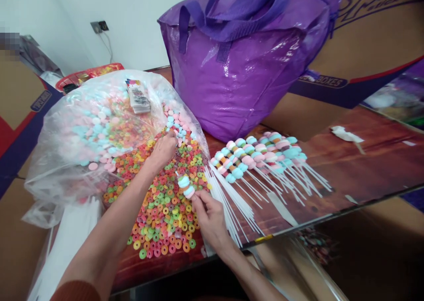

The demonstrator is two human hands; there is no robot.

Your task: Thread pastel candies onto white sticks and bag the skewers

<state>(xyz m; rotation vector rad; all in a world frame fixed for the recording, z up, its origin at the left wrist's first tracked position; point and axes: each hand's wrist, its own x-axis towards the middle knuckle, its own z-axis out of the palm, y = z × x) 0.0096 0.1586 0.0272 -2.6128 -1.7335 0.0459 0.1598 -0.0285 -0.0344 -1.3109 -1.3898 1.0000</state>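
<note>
Candy skewers take up the wooden table [364,159], and the heap of ring candies [162,221] serves as the marker for everything else. Behind and to the right of that heap stands a big purple bag [245,71]. To the heap's left and behind it lies a clear plastic bag [66,159], open and full of pastel candies [99,124]. To the right of the heap lie the finished skewers [258,153], roughly a dozen in a fan, each loaded along its top. Between them and the heap lies a sheaf of bare white sticks [228,203], so I judge that much work remains.

At the heap's right edge the right hand [208,217] pinches the half-filled skewer [185,186] by its stick, thumb against fingers; about three pastel pieces sit on it. At the heap's far edge the left hand [164,150] curls down among loose pieces; whether it has one pinched I cannot tell.
</note>
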